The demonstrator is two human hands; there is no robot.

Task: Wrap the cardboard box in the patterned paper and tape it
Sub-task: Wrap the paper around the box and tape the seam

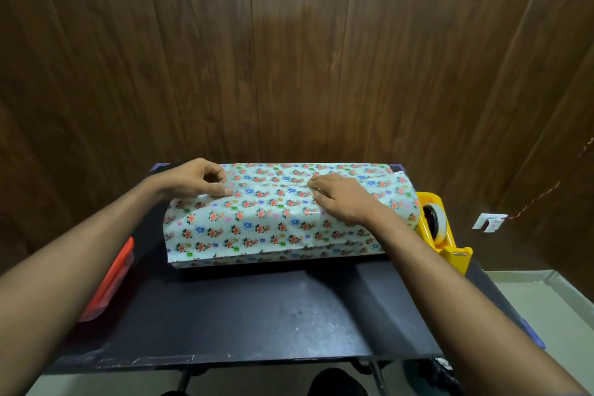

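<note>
2 hands are on top of the box as I watch. My view has the left hand (197, 179) at the far left corner of the top, thumb and fingers pinched on the edge of the patterned paper (273, 222). The right hand (342, 199) lies palm down nearer the middle, fingers curled and pressing a folded paper edge flat (I cannot tell whether it grips anything). The paper covers the box completely, so no cardboard shows. The wrapped box sits at the far end of a black table (257, 309), close to a wood-panelled wall (289, 42). A yellow tape dispenser (442, 231) stands just beside its right end. An orange object (112, 280) lies at the table's left edge, partly hidden by the left forearm.
</note>
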